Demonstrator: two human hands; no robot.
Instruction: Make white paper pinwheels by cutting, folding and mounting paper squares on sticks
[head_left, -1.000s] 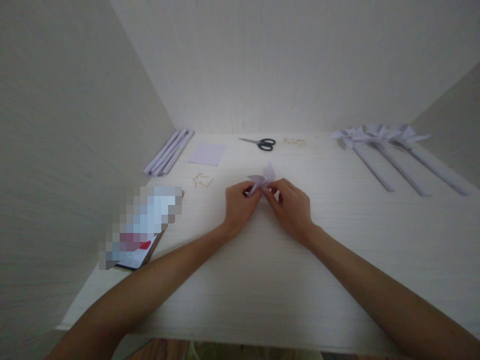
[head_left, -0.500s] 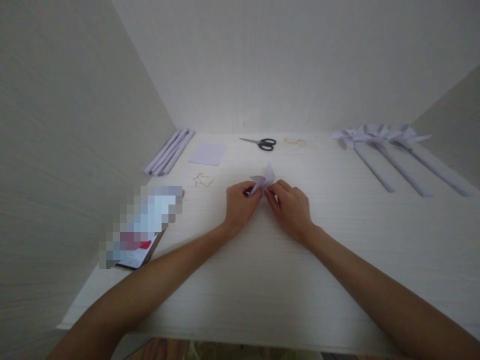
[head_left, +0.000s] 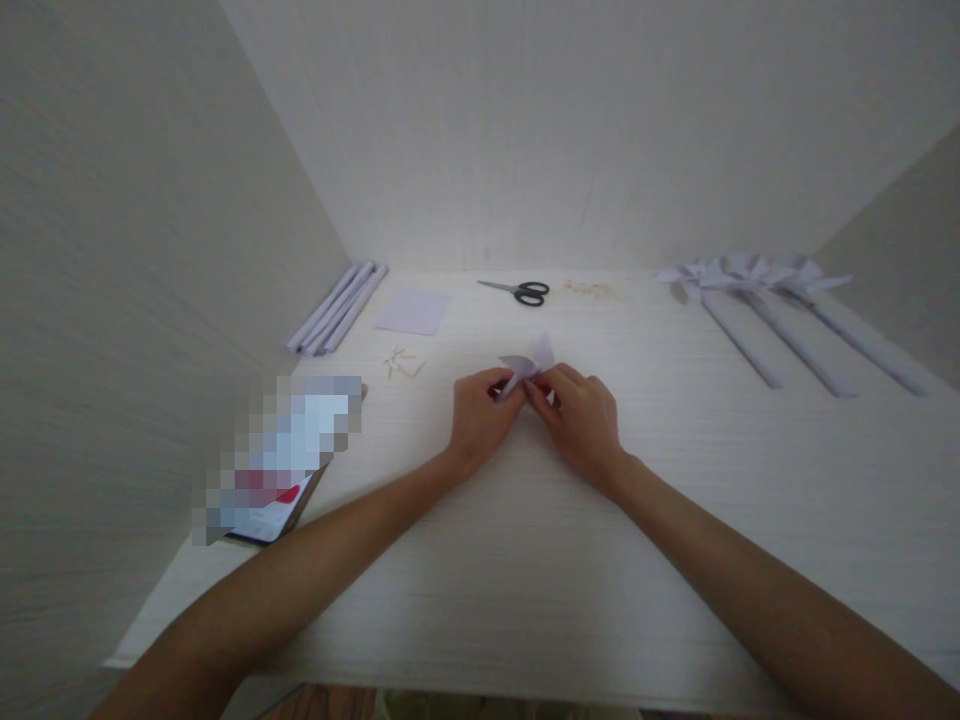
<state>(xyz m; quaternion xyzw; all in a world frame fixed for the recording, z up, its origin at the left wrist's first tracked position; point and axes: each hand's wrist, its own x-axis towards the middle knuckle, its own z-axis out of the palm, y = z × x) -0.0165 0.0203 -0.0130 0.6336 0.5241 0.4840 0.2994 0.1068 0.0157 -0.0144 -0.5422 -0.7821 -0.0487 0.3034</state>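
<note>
Between my two hands is a pale purple paper pinwheel (head_left: 543,354), its blades curling up past the fingers. My left hand (head_left: 484,410) pinches its left side, with a curled blade standing over the thumb. On the other side my right hand (head_left: 579,415) grips the paper near the middle, its fingertips almost touching those of the left. The centre of the pinwheel is hidden by the fingers, so I cannot tell whether a small piece is held there too.
Rolled paper sticks (head_left: 341,308) lie at the left, beside a square paper sheet (head_left: 414,311) and small wooden bits (head_left: 403,362). Scissors (head_left: 525,292) and scattered scraps (head_left: 587,288) lie at the back. Three finished pinwheels (head_left: 757,275) rest at right. A phone (head_left: 270,518) leans at left.
My right fingers have closed in slightly toward the left hand, and the upright blade has tilted a little to the right. The whole view has shifted slightly.
</note>
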